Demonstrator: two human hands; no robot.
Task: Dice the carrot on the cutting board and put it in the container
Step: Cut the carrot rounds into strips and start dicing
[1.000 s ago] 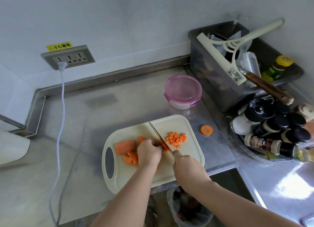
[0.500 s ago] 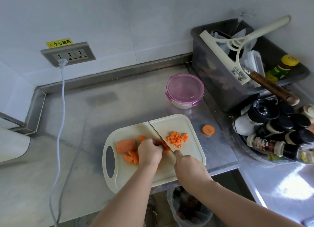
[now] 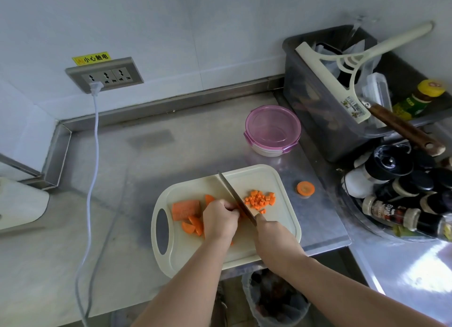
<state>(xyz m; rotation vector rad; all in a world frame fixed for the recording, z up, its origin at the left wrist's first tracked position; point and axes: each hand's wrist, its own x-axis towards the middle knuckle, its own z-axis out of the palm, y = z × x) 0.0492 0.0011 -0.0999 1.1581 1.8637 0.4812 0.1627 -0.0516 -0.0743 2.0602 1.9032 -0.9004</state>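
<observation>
Far left on the counter [image 3: 122,180], the cutting board [image 3: 176,258] lies with its handle slot at 9 o'clock. An uncut carrot chunk [image 3: 185,209] and a few half-slices [image 3: 194,226] wait on the board at 9 o'clock of the left hand [image 3: 220,219]. That hand is clenched knuckles-up over a carrot piece [image 3: 241,214], of which only a sliver of orange shows, pinning it to the board. The knife [image 3: 234,197] stands just beside those knuckles, tip toward 11 o'clock. The finished dice [image 3: 260,199] are heaped at 3 o'clock of the blade. The right hand [image 3: 274,236] is wrapped around the knife's handle, which it hides. The cross-cutting looks well under way but far from done. It would go best with the fingertips tucked behind the knuckles, the blade riding flat against them, and the left hand creeping back toward 9 o'clock in small even steps. The lidded container [image 3: 272,131] sits well apart at 1 o'clock of the board and needs opening. A stray carrot round [image 3: 305,188] lies off the board at 3 o'clock.
</observation>
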